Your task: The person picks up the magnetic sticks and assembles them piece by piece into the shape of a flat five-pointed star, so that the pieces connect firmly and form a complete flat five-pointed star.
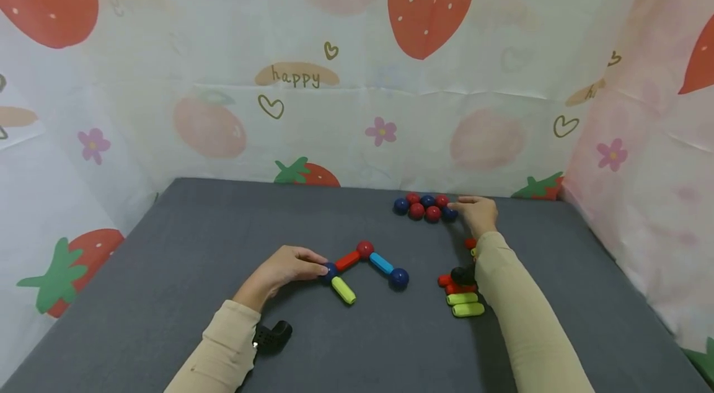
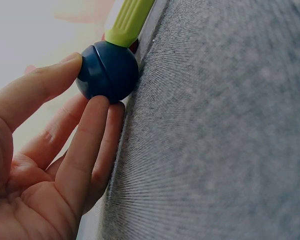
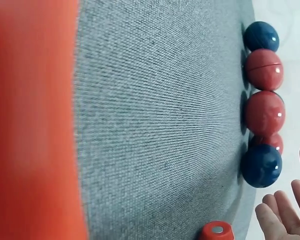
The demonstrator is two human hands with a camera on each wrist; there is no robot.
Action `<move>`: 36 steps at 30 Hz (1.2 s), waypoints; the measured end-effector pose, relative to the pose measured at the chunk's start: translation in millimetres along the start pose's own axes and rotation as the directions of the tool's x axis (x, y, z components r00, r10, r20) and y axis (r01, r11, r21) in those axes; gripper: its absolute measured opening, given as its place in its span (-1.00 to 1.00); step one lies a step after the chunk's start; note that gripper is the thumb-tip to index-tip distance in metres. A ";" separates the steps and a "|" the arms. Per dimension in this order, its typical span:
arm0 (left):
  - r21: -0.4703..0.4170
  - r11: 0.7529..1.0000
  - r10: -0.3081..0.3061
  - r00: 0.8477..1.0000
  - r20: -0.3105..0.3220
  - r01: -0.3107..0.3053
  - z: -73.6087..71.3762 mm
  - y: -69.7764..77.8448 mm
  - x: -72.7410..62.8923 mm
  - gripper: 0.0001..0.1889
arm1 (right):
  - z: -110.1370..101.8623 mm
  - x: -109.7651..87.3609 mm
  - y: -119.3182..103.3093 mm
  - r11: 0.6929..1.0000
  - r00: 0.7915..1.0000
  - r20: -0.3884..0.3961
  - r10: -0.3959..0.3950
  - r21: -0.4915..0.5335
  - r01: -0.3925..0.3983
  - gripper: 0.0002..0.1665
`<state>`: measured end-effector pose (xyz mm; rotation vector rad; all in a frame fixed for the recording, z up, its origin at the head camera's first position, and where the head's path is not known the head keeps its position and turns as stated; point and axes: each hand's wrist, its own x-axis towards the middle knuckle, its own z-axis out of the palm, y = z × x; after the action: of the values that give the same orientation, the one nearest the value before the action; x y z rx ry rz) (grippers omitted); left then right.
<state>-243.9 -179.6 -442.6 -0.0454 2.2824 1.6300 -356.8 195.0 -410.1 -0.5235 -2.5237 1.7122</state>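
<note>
My left hand [image 1: 287, 270] pinches a blue ball [image 2: 109, 71] between thumb and fingers, close over the grey table surface. That ball joins a yellow-green rod [image 1: 343, 291] and a red rod [image 1: 348, 260]. From the red rod the chain runs on to a red ball [image 1: 365, 249], a light blue rod [image 1: 382, 263] and another blue ball [image 1: 398, 278]. At the back, my right hand [image 1: 476, 214] reaches to the right end of a cluster of loose balls. In the right wrist view its spread fingers [image 3: 285, 220] lie just beside the nearest blue ball [image 3: 261, 166].
Several red balls [image 1: 416, 211] and blue balls sit in the cluster near the table's back edge. Loose yellow-green rods [image 1: 468, 309] and red rods [image 1: 460, 289] lie by the right forearm, which partly hides them. A strawberry-print cloth [image 1: 346, 151] hangs behind the grey table [image 1: 223, 219].
</note>
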 end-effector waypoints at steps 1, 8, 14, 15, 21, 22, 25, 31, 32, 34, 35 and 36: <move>0.000 1.000 0.000 1.000 0.001 0.000 0.3 -0.4 -0.2 -0.69 | 0.7 1.2 0.9 1.000 1.000 -0.003 0.006 -0.007 -0.006 -0.46; 0.003 1.000 -0.011 1.000 -0.004 0.011 1.1 -0.3 -1.1 -0.70 | 4.0 4.6 4.7 0.999 0.999 -0.003 0.036 -0.017 -0.036 -0.45; 0.006 1.000 -0.003 1.000 0.006 0.003 -0.1 0.2 -1.5 -0.69 | 5.4 5.9 5.0 0.997 0.997 0.006 0.076 -0.001 -0.076 -0.45; 0.003 1.000 -0.002 1.000 0.008 0.002 -0.4 0.0 -1.6 -0.69 | 5.6 6.5 4.8 0.997 0.997 0.008 0.083 -0.003 -0.083 -0.46; -0.004 1.000 0.005 1.000 0.016 -0.005 -1.1 -0.8 -1.2 -0.68 | 7.9 8.4 2.1 0.994 0.994 0.007 0.111 0.003 -0.111 -0.50; -0.002 1.000 0.004 1.000 0.016 -0.004 -1.0 -0.8 -1.0 -0.68 | 8.4 8.9 1.8 0.994 0.994 0.005 0.112 0.009 -0.113 -0.50; 0.002 1.000 0.001 1.000 0.013 -0.001 -0.6 -0.3 -0.4 -0.68 | 9.7 11.7 1.5 0.993 0.993 0.003 0.121 0.019 -0.121 -0.51; 0.009 1.000 -0.005 1.000 0.010 0.005 0.2 0.5 0.1 -0.69 | 11.1 13.1 1.9 0.990 0.990 -0.006 0.138 -0.006 -0.138 -0.54; 0.008 1.000 -0.004 1.000 0.011 0.004 0.2 0.4 0.3 -0.69 | 10.9 12.9 1.9 0.990 0.990 -0.009 0.138 -0.012 -0.138 -0.54; 0.002 1.000 -0.001 1.000 0.014 0.001 -0.1 -0.1 0.6 -0.68 | 9.9 10.6 1.4 0.991 0.991 -0.014 0.131 -0.021 -0.132 -0.55; -0.001 1.000 0.000 1.000 0.016 0.000 -0.3 -0.3 0.6 -0.68 | 9.2 8.7 1.0 0.992 0.992 -0.012 0.125 -0.023 -0.126 -0.54; -0.005 1.000 0.002 1.000 0.017 -0.001 -0.5 -0.6 0.5 -0.68 | 8.0 6.1 0.6 0.993 0.993 -0.004 0.119 -0.020 -0.119 -0.54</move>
<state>-244.3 -180.2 -443.1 -0.0306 2.2662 1.6305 -364.3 189.9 -414.6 -0.6907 -2.5583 1.7232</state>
